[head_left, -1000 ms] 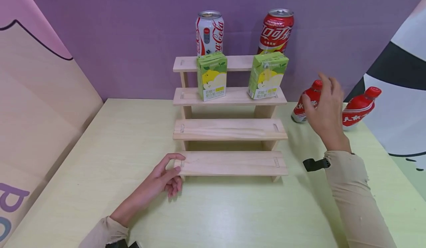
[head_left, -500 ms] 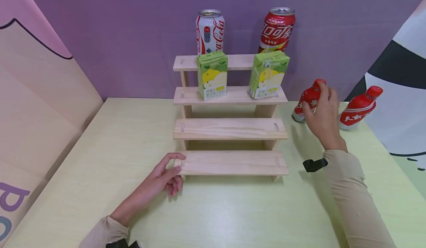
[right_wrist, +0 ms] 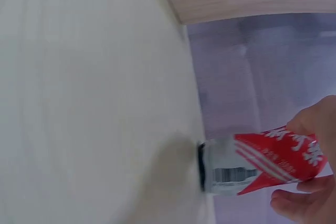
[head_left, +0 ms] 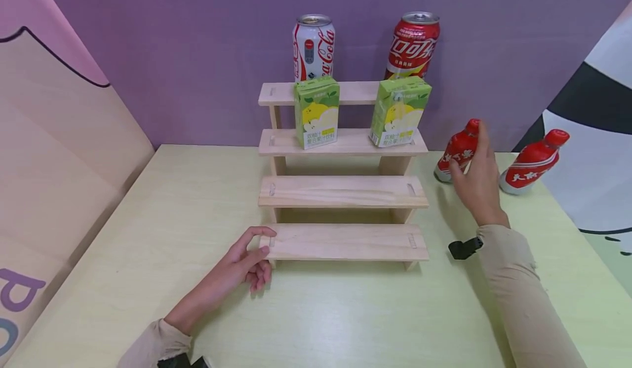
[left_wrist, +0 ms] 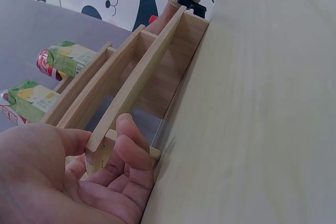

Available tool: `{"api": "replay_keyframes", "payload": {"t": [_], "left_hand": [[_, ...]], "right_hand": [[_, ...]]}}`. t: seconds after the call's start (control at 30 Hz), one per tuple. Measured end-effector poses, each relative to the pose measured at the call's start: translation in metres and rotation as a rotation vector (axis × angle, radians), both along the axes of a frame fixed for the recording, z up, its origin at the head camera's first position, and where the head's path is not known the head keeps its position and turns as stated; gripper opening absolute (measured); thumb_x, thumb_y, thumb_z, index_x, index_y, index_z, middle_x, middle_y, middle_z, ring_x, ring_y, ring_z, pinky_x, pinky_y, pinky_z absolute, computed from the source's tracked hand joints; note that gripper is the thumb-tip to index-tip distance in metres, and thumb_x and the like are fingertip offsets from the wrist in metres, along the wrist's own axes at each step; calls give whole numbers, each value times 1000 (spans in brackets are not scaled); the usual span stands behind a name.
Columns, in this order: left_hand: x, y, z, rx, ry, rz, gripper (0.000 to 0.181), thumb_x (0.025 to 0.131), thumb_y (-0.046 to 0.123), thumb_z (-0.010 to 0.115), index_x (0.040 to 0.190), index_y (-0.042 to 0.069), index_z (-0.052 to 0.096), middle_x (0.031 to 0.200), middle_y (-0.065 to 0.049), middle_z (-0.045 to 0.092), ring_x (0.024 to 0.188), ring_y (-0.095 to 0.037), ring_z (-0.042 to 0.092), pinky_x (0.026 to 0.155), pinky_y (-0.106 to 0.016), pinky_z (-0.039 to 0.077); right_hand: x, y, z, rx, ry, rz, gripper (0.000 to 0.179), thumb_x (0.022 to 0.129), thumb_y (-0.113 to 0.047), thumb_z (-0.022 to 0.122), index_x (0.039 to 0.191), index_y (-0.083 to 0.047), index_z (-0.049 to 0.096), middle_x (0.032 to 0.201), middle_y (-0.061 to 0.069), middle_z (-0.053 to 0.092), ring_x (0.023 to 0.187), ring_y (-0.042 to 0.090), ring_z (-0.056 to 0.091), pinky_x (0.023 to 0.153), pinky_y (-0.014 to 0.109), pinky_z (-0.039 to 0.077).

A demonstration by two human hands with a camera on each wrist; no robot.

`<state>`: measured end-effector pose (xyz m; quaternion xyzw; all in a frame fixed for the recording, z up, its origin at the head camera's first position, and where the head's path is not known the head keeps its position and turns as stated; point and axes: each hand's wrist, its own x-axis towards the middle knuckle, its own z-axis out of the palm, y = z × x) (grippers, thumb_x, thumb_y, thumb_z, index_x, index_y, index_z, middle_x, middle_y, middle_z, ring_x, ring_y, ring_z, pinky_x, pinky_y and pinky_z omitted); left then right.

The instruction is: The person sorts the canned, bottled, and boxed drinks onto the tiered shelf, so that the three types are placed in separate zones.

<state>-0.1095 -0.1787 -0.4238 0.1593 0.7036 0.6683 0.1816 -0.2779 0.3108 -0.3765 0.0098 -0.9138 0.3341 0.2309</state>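
A four-step wooden display shelf (head_left: 343,192) stands mid-table. My left hand (head_left: 242,261) pinches the left end of its lowest step; in the left wrist view thumb and fingers hold that board's corner. Over at the right, my right hand (head_left: 476,187) grips a red plastic cola bottle (head_left: 456,151), thumb on one side and fingers on the other. The right wrist view has this bottle (right_wrist: 273,161) with its base by the table surface. A second red bottle (head_left: 533,162) stands just right of that hand, untouched.
On the top step are a white cola can (head_left: 314,47) and a red cola can (head_left: 413,47). Below them, two green juice cartons, the left carton (head_left: 317,113) and the right carton (head_left: 400,113), stand on the second step. A purple backdrop (head_left: 207,83) rises behind the table.
My right hand has moved slightly left and closed round the left red bottle. The second bottle now shows more fully. My left hand stays on the shelf.
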Motion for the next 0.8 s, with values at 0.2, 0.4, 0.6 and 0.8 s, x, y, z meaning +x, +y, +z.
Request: {"api": "replay_keyframes", "payload": {"t": [0.2,0.4,0.6,0.8], "left_hand": [[-1,0,2,-4,5,8,35,108,30,45,140,20,36,76,-19,60,60,-20,54,51,-27,47],[0,-1,2,-5,-1,9,35,108,30,45,140,19,36,76,-19,60,60,-20,54,51,-26,47],[1,-1,0,-4,-4,2,36,108,31,45,140,19,35,76,-20,60,60,-20,54,51,-26,47],[1,-1,0,-15,6,2,35,108,31,45,140,20,36,77,-21,60,61,-20,54,51,-27,47]], "right_hand": [[-8,-1,-7,-44,75,-11,98,93,-14,69,155,-43,-1,157,14,33,143,36,33,105,63,37],[-10,-1,-11,-43,119,-19,96,94,-6,67,155,-43,3,152,14,40,134,36,44,104,59,42],[-9,-1,-13,-76,146,-48,91,94,-15,70,153,-47,9,151,8,44,132,31,49,101,55,46],[-7,-4,-12,-76,178,-80,86,95,-16,69,152,-45,12,147,9,49,121,30,55,98,54,49]]}}
